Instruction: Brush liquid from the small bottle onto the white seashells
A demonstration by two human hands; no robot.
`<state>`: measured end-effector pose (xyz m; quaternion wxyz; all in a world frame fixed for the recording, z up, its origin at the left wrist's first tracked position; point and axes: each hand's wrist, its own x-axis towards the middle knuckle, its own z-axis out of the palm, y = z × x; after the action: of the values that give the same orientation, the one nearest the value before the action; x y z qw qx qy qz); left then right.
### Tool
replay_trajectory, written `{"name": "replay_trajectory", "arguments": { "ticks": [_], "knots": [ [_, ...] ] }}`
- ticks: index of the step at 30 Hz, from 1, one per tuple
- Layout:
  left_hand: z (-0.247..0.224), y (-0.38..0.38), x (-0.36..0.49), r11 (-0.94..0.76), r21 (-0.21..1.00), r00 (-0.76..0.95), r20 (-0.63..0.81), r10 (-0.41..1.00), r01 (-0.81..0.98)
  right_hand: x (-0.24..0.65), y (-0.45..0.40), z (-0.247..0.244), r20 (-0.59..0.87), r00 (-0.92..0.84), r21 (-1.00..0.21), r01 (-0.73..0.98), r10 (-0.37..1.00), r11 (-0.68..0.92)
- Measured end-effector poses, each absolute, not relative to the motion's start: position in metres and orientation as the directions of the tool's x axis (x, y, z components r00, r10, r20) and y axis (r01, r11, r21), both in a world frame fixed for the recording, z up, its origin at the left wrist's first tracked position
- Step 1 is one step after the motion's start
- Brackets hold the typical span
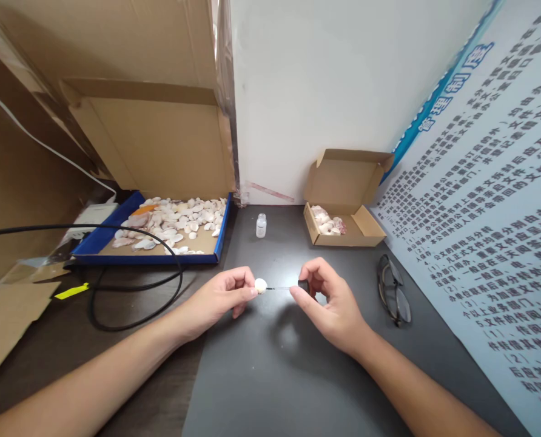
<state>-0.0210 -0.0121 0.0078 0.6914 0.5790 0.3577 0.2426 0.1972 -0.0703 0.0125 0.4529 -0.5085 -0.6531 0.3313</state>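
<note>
My left hand (234,291) pinches a small white seashell (261,286) between thumb and fingertips. In my right hand (327,297), thumb and fingers close on the black cap of a brush (303,286). Its thin stem points left, and the dark tip is at the shell's right edge; whether they touch I cannot tell. Both hands are above the dark grey mat (247,376). Beyond them a small open glass bottle (261,226) with a pale label stands upright.
At the left is a blue-edged cardboard box (222,233) full of seashells, with a black cable (179,276) looped before it. A smaller cardboard box (366,224) with shells stands back right. Folded glasses (394,291) lie near the printed poster (489,212).
</note>
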Motion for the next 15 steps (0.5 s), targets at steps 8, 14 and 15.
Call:
{"name": "replay_trajectory", "arguments": {
  "ticks": [8, 14, 15],
  "knots": [
    [0.0120, -0.0146, -0.0196, 0.167, 0.976, 0.619, -0.217, 0.754, 0.139, 0.1975, -0.0693, 0.0129, 0.272, -0.035, -0.875, 0.406, 0.962, 0.263],
    [0.0107, -0.0157, -0.0186, 0.097, 0.973, 0.651, -0.212, 0.728, 0.209, 0.2002, -0.0655, 0.0114, 0.245, -0.083, -0.912, 0.319, 0.966, 0.258],
    [0.0103, -0.0159, -0.0186, 0.091, 0.973, 0.655, -0.209, 0.726, 0.210, 0.2004, -0.0649, 0.0112, 0.240, -0.083, -0.907, 0.337, 0.967, 0.254]
  ]
}}
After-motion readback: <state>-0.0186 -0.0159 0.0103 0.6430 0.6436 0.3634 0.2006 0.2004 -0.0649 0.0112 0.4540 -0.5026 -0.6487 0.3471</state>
